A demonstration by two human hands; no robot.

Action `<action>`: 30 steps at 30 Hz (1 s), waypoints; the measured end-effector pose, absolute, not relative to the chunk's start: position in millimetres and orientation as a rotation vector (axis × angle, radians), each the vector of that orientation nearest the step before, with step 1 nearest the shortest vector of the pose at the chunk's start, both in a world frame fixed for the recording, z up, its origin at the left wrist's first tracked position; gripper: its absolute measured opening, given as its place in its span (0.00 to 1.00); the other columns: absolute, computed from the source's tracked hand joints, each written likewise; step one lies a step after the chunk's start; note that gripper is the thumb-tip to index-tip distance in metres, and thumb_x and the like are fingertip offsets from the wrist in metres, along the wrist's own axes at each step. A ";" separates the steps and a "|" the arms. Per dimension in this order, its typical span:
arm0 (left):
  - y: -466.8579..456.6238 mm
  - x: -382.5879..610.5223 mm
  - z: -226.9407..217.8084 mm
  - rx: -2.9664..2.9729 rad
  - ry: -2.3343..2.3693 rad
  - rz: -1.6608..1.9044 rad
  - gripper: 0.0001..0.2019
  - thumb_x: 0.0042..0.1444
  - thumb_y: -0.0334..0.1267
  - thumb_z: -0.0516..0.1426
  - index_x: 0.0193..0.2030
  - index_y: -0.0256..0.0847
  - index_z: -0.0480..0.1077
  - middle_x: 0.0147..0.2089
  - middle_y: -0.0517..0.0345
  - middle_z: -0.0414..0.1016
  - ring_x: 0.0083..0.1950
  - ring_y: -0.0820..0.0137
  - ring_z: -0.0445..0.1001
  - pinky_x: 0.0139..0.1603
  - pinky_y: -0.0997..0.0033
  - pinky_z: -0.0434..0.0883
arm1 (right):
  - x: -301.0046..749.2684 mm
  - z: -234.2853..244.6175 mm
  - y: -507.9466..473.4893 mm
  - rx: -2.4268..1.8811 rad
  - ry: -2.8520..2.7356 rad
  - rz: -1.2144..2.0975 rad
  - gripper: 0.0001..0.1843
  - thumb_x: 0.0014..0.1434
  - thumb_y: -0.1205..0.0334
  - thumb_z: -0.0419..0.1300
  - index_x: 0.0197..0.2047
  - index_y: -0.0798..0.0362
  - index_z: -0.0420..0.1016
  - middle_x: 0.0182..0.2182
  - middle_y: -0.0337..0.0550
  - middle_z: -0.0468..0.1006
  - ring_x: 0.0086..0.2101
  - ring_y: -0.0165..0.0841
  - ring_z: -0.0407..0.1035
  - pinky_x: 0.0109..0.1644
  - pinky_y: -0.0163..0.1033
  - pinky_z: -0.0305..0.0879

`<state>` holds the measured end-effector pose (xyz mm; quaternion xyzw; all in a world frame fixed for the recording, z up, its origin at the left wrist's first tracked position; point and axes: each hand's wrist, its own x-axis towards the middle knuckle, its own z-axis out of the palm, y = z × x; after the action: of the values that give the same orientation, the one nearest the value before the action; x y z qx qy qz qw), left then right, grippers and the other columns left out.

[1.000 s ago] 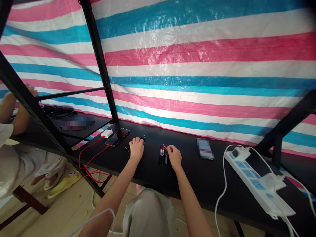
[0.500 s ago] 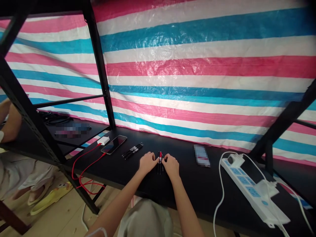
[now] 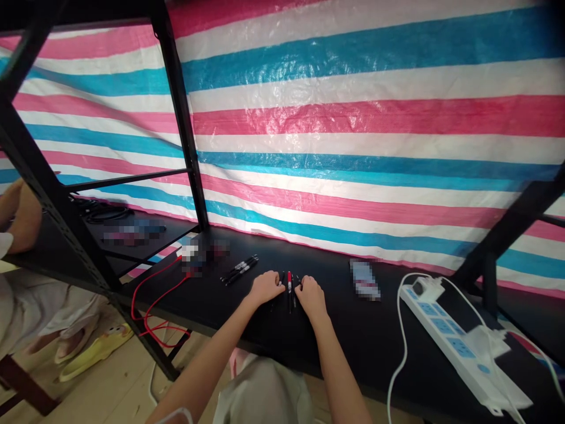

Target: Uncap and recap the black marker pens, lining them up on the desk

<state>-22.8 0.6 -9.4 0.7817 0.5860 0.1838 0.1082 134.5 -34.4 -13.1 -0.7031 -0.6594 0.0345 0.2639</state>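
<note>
Lying between 2 grips (image 3: 266, 287) (image 3: 311, 295), 1 red-topped pen (image 3: 290, 288); plugs (image 3: 488, 341) in power strip (image 3: 501, 386).

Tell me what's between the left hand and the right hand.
In the head view, dark pens, one with a red end, are between the left hand and the right hand.

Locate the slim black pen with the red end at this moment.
In the head view, below centre, the slim red-ended black pen lies on the flat black tabletop between the bare left hand and bare right hand.
</note>
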 end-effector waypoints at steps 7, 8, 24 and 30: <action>2.7 -39.0 -14.1 2.115 1.425 0.902 0.11 0.52 0.42 0.49 0.29 0.38 0.66 0.24 0.62 0.66 0.27 0.75 0.64 0.29 0.76 0.61 | 132.5 -17.9 -27.7 -1.478 -1.423 0.574 0.14 0.50 0.54 0.52 0.26 0.53 0.73 0.20 0.39 0.71 0.23 0.31 0.64 0.29 0.34 0.58; 1.5 -38.8 -12.7 2.081 1.395 0.984 0.11 0.53 0.42 0.49 0.30 0.38 0.66 0.25 0.62 0.66 0.27 0.75 0.64 0.30 0.76 0.62 | 133.6 -19.0 -26.8 -1.436 -1.357 0.644 0.15 0.49 0.52 0.53 0.27 0.54 0.74 0.20 0.39 0.71 0.22 0.30 0.64 0.28 0.34 0.58; -15.5 -24.5 -6.0 2.325 1.342 1.075 0.10 0.59 0.37 0.44 0.42 0.40 0.63 0.40 0.56 0.68 0.42 0.71 0.67 0.44 0.70 0.64 | 146.2 -22.0 -21.5 -0.965 -0.735 1.050 0.18 0.44 0.50 0.59 0.33 0.56 0.72 0.26 0.40 0.72 0.21 0.25 0.66 0.20 0.28 0.58; -19.1 -21.1 -4.6 2.552 1.308 0.961 0.11 0.60 0.37 0.43 0.41 0.40 0.64 0.38 0.55 0.67 0.40 0.71 0.66 0.43 0.70 0.63 | 150.7 -15.2 -24.6 -0.867 -0.611 0.992 0.17 0.45 0.52 0.59 0.35 0.55 0.71 0.34 0.45 0.75 0.30 0.31 0.71 0.30 0.33 0.67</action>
<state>-21.1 -19.1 -4.6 0.8422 0.4319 0.3173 0.0586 150.7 -24.6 -15.2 -0.3962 -0.2794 0.4534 0.7479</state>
